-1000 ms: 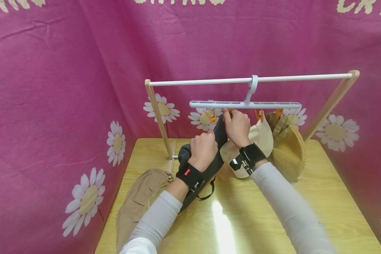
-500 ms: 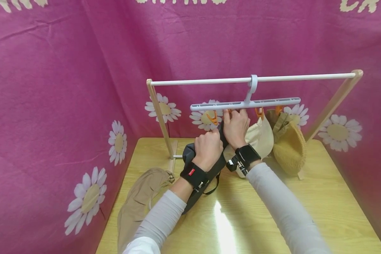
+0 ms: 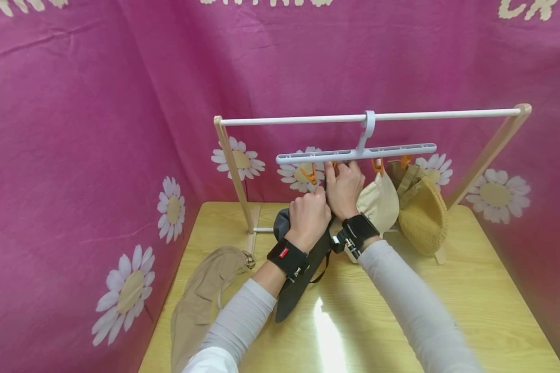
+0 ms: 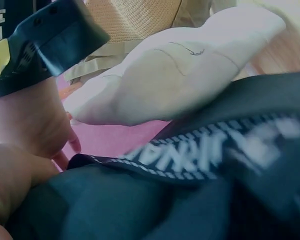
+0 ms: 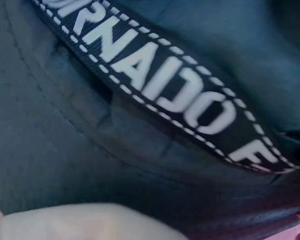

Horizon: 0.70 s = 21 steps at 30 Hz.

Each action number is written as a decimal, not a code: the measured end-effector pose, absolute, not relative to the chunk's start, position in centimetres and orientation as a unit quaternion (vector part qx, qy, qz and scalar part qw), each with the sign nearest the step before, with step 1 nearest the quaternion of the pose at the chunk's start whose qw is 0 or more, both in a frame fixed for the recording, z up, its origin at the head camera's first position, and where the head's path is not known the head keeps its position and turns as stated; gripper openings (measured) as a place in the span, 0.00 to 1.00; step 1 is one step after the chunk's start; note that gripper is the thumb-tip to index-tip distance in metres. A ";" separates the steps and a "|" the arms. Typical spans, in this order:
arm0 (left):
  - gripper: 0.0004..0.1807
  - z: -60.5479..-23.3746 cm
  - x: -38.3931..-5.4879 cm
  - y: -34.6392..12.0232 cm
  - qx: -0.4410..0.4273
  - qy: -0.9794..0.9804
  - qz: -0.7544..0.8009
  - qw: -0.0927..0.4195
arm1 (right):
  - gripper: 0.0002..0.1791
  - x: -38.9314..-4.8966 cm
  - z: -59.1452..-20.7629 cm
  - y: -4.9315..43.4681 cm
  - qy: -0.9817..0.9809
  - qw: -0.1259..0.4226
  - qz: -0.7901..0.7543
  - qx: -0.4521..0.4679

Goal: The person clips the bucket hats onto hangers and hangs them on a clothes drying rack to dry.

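Note:
A dark hat [image 3: 295, 296] with a printed inner band [image 5: 155, 80] hangs at a slant, its edge up near a pale hanger [image 3: 392, 151]. My left hand [image 3: 309, 217] grips the hat's edge with curled fingers. Just right of it and higher, my right hand [image 3: 344, 190] pinches an orange clip [image 3: 334, 165] under the hanger. Its fingertips are mostly hidden, so whether the clip bites the hat cannot be seen. To the left dangles another orange clip [image 3: 310, 175] with nothing in it. A cream hat [image 3: 380, 199] and a straw hat [image 3: 422, 223] hang from clips at the right.
The hanger hooks over the white rail [image 3: 284, 121] of a wooden-legged rack. On the table [image 3: 382, 321] at left lies a tan fabric item [image 3: 200, 295], partly behind my left forearm. A pink flowered cloth [image 3: 98, 129] encloses the back and sides.
My left hand has moved right and slightly up, closer to my right hand, carrying the dark hat along. The hanger has tilted, its left end lower, and shifted slightly left.

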<state>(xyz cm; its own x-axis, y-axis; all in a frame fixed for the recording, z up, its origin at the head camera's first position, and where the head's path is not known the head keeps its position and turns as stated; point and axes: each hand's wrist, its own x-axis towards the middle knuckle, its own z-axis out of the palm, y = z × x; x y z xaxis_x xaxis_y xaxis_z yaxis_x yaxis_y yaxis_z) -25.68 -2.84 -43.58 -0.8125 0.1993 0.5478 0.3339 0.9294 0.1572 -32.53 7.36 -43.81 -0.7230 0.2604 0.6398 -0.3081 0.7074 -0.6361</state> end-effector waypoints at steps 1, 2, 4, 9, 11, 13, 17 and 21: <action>0.05 -43.7 -25.6 -2.8 -0.144 -0.943 -0.132 0.271 | 0.23 -32.5 -43.9 7.3 -0.845 0.372 0.383 0.016; 0.05 -43.8 -25.6 -2.9 -0.146 -0.942 -0.137 0.271 | 0.22 -32.5 -43.9 7.3 -0.845 0.373 0.383 0.017; 0.04 -43.9 -25.6 -2.8 -0.149 -0.940 -0.140 0.274 | 0.22 -32.5 -43.9 7.2 -0.844 0.377 0.380 0.018; 0.05 -44.0 -25.6 -2.7 -0.160 -0.930 -0.129 0.303 | 0.25 -32.6 -43.7 7.4 -0.848 0.385 0.363 0.018; 0.05 -44.2 -25.6 -2.6 -0.168 -0.926 -0.121 0.316 | 0.27 -32.5 -43.5 7.5 -0.858 0.374 0.351 0.012; 0.06 -44.4 -25.6 -2.6 -0.175 -0.922 -0.111 0.326 | 0.29 -32.3 -43.2 7.8 -0.873 0.359 0.330 0.000; 0.06 -44.9 -26.1 -2.7 -0.174 -0.920 -0.096 0.337 | 0.32 -32.0 -42.0 8.2 -0.904 0.322 0.281 -0.005; 0.06 -45.0 -26.0 -2.7 -0.170 -0.923 -0.098 0.331 | 0.32 -32.1 -41.5 8.6 -0.920 0.301 0.253 0.002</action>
<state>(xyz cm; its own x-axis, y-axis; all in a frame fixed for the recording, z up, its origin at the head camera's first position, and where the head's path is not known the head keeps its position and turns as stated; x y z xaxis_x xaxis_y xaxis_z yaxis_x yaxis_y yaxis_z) -25.99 -2.75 -45.04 -0.7237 0.2492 0.6436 0.3783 0.9232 0.0679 -32.10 8.57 -41.50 -0.8193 0.1487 0.5537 -0.1554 0.8720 -0.4641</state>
